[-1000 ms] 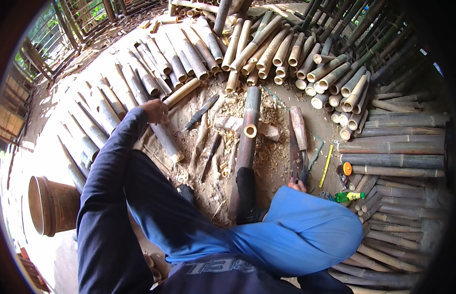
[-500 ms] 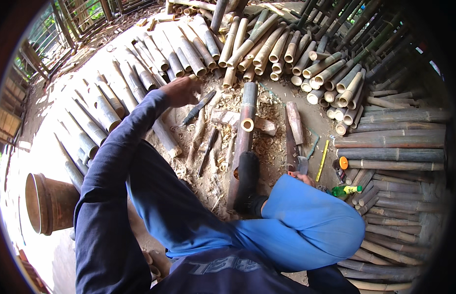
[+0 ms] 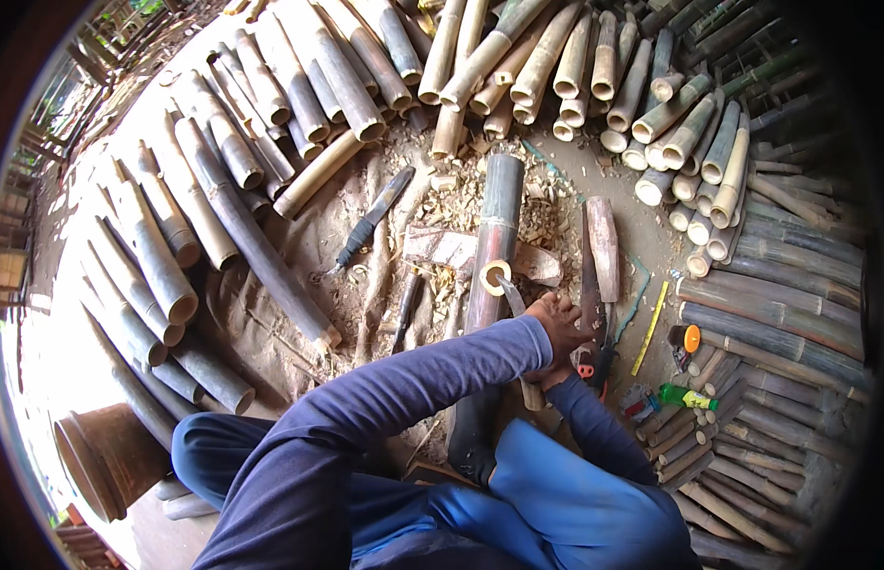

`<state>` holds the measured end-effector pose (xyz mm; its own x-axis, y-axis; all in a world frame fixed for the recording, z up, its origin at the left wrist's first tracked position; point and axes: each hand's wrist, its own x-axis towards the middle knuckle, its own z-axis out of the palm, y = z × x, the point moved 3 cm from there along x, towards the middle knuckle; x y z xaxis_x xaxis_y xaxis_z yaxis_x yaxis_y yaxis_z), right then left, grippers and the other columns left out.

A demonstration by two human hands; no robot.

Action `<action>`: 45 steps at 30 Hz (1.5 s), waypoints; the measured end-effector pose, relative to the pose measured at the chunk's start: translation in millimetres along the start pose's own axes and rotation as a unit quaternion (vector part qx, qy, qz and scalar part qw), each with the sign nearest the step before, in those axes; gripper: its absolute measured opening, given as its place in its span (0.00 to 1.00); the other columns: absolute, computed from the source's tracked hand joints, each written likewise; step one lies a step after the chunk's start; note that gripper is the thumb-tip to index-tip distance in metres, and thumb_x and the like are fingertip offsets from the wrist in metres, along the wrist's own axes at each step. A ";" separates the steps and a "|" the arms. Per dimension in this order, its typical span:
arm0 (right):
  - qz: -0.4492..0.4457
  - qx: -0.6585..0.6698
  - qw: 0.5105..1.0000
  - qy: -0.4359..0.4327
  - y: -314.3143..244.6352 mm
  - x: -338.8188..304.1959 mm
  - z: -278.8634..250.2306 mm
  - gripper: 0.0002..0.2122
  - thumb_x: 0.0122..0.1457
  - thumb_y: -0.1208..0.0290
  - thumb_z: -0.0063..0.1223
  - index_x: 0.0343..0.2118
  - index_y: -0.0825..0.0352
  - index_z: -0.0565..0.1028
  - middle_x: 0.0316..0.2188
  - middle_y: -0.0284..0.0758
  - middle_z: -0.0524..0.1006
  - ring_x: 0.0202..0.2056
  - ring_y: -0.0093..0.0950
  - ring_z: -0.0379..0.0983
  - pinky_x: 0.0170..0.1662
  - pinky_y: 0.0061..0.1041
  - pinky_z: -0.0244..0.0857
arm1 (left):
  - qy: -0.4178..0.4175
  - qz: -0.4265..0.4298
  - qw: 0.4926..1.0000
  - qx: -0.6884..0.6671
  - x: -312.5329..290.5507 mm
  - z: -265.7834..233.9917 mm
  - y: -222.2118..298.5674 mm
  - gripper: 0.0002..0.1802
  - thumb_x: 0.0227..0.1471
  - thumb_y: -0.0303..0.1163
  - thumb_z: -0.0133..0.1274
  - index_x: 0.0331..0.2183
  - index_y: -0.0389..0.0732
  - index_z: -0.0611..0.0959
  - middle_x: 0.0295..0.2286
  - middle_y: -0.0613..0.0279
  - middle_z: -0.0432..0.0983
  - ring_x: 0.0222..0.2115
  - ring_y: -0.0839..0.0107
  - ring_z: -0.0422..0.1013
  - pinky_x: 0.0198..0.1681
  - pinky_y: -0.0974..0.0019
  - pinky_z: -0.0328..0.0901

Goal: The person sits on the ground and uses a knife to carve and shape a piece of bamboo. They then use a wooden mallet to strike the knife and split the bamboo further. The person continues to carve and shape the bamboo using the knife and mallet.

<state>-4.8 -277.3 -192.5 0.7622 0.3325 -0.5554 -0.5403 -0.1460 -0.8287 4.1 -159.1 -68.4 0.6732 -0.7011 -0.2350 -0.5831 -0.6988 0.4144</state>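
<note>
A bamboo tube (image 3: 500, 204) lies in the middle, its pale cut end turned toward me. The narrow metal blade (image 3: 511, 296) of a knife reaches into that opening. My left hand (image 3: 558, 321) is closed at the blade's near side, on top of my right hand (image 3: 557, 373), and partly hides it. Below my left sleeve the knife's wooden handle (image 3: 532, 395) comes out beside my right hand, whose fingers look closed round it. My foot (image 3: 472, 427), in black, is beside the dark pole under the tube.
A black-handled knife (image 3: 374, 220) and a dark-handled tool (image 3: 407, 309) lie left among shavings. A thick wooden piece (image 3: 603, 249) and a yellow measuring strip (image 3: 651, 328) lie right, near a green bottle (image 3: 687, 396). Bamboo lengths (image 3: 337, 76) ring the spot; a brown bucket (image 3: 109, 456) stands left.
My left hand has come back from the bamboo at the far left to join my right hand. My right hand has risen from beside my knee, and the knife blade now meets the tube's opening.
</note>
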 end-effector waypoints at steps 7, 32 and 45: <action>-0.065 -0.405 0.912 0.015 -35.9 27.3 -4.5 0.12 0.59 0.61 0.53 0.39 0.64 0.76 0.29 0.38 0.78 0.27 0.31 0.75 0.33 0.34 0.73 | -0.098 -0.008 0.977 -0.189 24.0 3.8 -46.2 0.55 0.32 0.38 0.70 0.64 0.55 0.64 0.51 0.45 0.70 0.51 0.42 0.73 0.49 0.44 0.71; -0.111 -0.687 0.688 -0.205 -89.0 37.8 -6.8 0.16 0.57 0.60 0.53 0.41 0.67 0.74 0.39 0.42 0.77 0.41 0.38 0.75 0.44 0.38 0.69 | 0.259 -0.167 0.872 -0.380 -26.7 -6.6 -41.8 0.61 0.33 0.24 0.64 0.68 0.51 0.52 0.56 0.33 0.57 0.53 0.36 0.64 0.55 0.45 0.64; 0.234 0.313 0.904 -0.172 -48.5 -33.0 116.2 0.20 0.69 0.51 0.43 0.42 0.67 0.73 0.38 0.39 0.79 0.36 0.32 0.77 0.42 0.30 0.70 | 0.055 -0.401 0.868 -0.289 -207.6 12.9 -27.4 0.40 0.43 0.36 0.65 0.54 0.34 0.65 0.38 0.40 0.74 0.39 0.45 0.76 0.43 0.49 0.72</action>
<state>-45.2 -172.9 -126.1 0.2997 0.6570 -0.6917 -0.9531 0.1738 -0.2479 -125.5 3.7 -42.3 0.8146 0.0176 -0.5797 0.3969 -0.7457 0.5352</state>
